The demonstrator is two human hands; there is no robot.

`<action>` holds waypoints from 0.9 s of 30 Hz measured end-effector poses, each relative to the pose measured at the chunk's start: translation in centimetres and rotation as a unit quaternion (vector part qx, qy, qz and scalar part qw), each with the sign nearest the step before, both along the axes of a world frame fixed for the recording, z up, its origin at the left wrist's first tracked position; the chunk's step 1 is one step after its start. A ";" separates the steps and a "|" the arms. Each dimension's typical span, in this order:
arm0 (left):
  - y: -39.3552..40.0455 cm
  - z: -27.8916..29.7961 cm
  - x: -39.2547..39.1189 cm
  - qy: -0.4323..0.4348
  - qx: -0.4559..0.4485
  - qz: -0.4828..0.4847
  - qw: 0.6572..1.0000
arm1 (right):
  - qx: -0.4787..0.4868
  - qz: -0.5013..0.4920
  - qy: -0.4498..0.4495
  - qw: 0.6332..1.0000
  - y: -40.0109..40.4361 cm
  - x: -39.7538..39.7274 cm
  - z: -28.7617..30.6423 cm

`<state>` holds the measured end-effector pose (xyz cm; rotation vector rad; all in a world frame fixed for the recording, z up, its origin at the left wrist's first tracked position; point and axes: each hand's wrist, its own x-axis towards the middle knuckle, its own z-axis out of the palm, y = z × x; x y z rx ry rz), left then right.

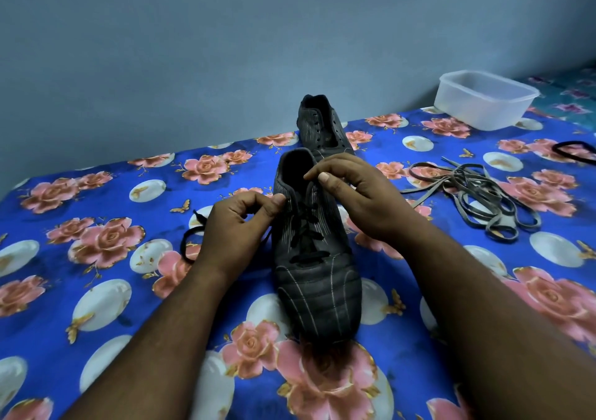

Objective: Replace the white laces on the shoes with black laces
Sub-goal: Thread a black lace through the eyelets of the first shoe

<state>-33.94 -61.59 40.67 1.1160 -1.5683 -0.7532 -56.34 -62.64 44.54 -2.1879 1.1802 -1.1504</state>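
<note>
a bed (96,290) is covered by a bright blue sheet printed with pink roses, white ovals and small gold butterflies. behind it a plain grey-blue wall (225,48) is seen, lit dimly; at the far right a second, teal patterned cloth (567,97) is glimpsed.

a dark shoe (317,290) is laid in the middle of the sheet, toe toward the viewer, with a black lace (306,242) threaded through its lower eyelets. a loose end of that lace is trailed onto the sheet at the left, beside the left wrist. the left hand (235,226) is held against the shoe's left side, its fingers (277,200) curled and pinched at the upper eyelets, apparently on the lace, though the strand in the pinch is hard to make out. the right hand (361,194) is rested over the shoe's right side, its fingers bent and pinched at the tongue near the collar; what exactly is held there cannot be told.

a second shoe (322,123), unlaced, is stood just behind the first, near the wall. a heap of pale, greyish laces (477,200) is left on the sheet to the right, well apart from the shoes. another dark lace (577,152) is partly seen at the right edge. a clear plastic tub (483,100) is placed at the far right corner.
</note>
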 end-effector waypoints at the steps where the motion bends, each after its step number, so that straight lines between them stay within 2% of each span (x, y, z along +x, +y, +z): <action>1: 0.1 0.1 -0.1 0.026 0.014 0.002 1.000 | 0.001 0.000 -0.001 1.000 0.0 0.0 0.0; 5: 0.2 0.5 0.1 0.106 0.077 0.042 0.991 | 0.004 0.001 -0.002 1.000 0.1 0.0 0.1; 10: 0.3 0.6 0.0 0.112 0.088 0.039 0.989 | -0.007 -0.009 0.010 1.000 0.0 0.0 -0.2; 14: 0.2 0.7 -0.1 0.101 0.071 0.040 0.992 | -0.055 -0.021 0.025 0.998 -0.1 -0.6 0.0; 20: 0.2 0.7 0.1 0.102 0.058 0.036 0.992 | -0.114 -0.002 0.095 0.989 -0.3 -0.8 0.0; 23: 0.3 0.4 0.0 0.084 0.050 0.002 0.995 | -0.122 -0.006 0.093 0.988 -0.2 -0.4 -0.1; 27: 0.1 0.2 -0.2 0.079 0.039 0.001 0.996 | -0.134 -0.009 0.098 0.986 0.2 0.3 -0.3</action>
